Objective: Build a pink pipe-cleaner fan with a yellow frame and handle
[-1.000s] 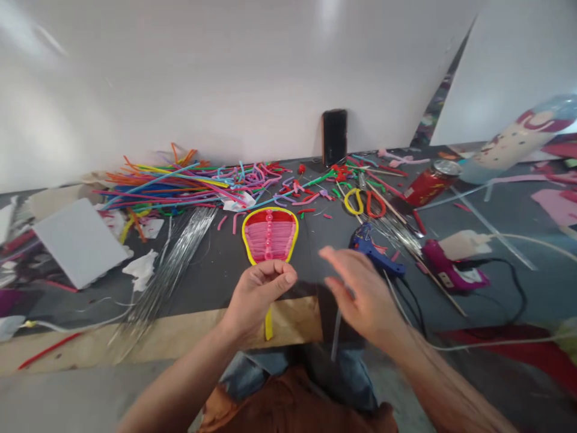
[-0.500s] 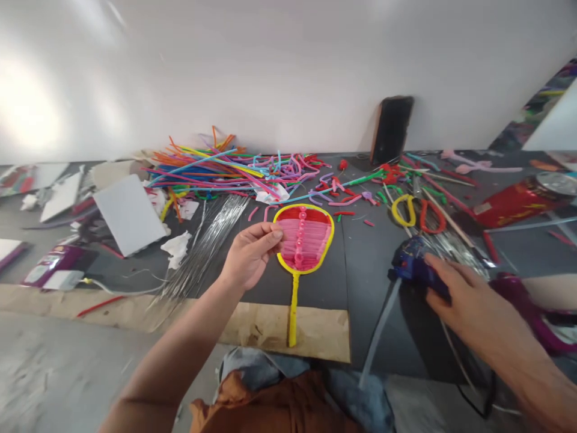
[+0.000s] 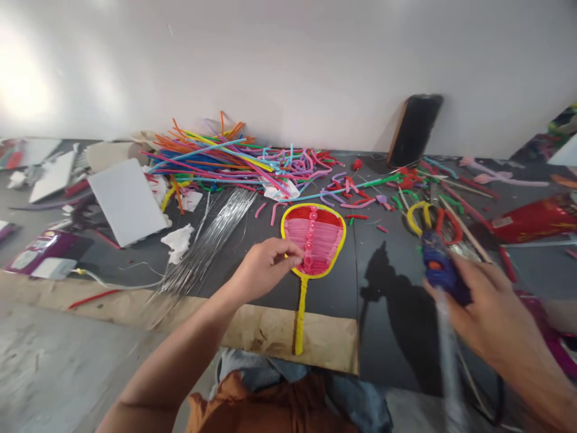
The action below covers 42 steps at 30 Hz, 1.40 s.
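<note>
A fan-shaped piece (image 3: pixel 327 246) of pink and red pipe cleaners lies on the dark table. It has a yellow rim, a yellow handle and a row of pink beads down its middle. The fingers of my left hand (image 3: pixel 268 267) are pinched together over its lower left part, by the lowest beads. Whatever is between those fingertips is too small to make out. To the right, my right hand (image 3: pixel 489 307) grips a blue glue gun (image 3: pixel 442 270), raised above the table. A clear glue stick (image 3: pixel 448 349) juts from its back end, blurred.
Colourful pipe cleaners (image 3: pixel 202 159) are heaped by the wall. Silvery wires (image 3: pixel 211 240) and a white block (image 3: pixel 128 204) lie left. Scissors (image 3: pixel 419 216), a leaning phone (image 3: pixel 415 129) and a red can (image 3: pixel 536 219) are at the right. Brown paper (image 3: pixel 329 343) covers the front edge.
My left hand has shifted from the fan piece's upper left rim to its lower beads. The glue gun has been lifted and turned, its shadow now separate on the table. The view has shifted slightly.
</note>
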Available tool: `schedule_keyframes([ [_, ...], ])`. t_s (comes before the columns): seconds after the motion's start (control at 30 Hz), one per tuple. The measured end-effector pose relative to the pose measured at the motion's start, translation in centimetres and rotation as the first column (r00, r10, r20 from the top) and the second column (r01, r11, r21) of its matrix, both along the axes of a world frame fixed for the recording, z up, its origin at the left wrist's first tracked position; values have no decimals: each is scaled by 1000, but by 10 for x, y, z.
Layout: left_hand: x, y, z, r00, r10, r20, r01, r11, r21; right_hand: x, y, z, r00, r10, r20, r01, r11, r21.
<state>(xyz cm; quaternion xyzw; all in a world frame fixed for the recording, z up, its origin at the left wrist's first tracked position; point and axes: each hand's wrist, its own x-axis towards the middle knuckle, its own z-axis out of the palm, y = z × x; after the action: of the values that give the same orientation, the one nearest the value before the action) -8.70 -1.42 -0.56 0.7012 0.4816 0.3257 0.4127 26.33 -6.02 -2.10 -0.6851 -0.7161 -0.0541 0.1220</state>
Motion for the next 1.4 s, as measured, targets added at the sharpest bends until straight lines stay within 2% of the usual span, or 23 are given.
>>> schedule_keyframes([
  [0.03, -1, -3, 2, 987, -78, -140, 92, 991, 100, -2, 3, -4, 999, 38, 4, -38, 999, -21],
  [0.1, -3, -7, 2, 925, -173, -337, 265, 931, 251, -2, 10, -12, 995, 99, 16, -98, 993, -61],
  [0.2, -6, -11, -5, 859, -222, -462, 412, 835, 365, 7, 16, -22, 987, 156, 49, -150, 983, -105],
  [0.27, -9, -10, -13, 832, -238, -501, 462, 797, 388, 10, 16, -20, 977, 188, 99, -181, 981, -75],
  [0.37, -11, -9, -22, 817, -224, -531, 474, 786, 396, -6, 13, -5, 960, 256, 116, -260, 965, 20],
  [0.43, -11, -9, -25, 814, -205, -544, 471, 781, 410, -31, 13, 6, 925, 380, -2, -380, 924, 52],
  [0.5, -10, -10, -26, 807, -182, -563, 474, 768, 431, -64, 14, 11, 837, 521, -166, -513, 853, 90],
  [0.6, -9, -10, -26, 798, -152, -584, 481, 745, 463, -107, 20, 4, 720, 649, -245, -661, 750, 43],
  [0.67, -8, -10, -27, 798, -146, -585, 483, 736, 475, -124, 23, -5, 700, 671, -245, -692, 722, 1],
  [0.83, -8, -10, -28, 789, -152, -595, 487, 745, 456, -131, 26, -17, 725, 643, -247, -677, 731, -88],
  [1.4, -7, -11, -28, 766, -128, -630, 491, 749, 445, -137, 25, -19, 756, 642, -128, -654, 747, -116],
])
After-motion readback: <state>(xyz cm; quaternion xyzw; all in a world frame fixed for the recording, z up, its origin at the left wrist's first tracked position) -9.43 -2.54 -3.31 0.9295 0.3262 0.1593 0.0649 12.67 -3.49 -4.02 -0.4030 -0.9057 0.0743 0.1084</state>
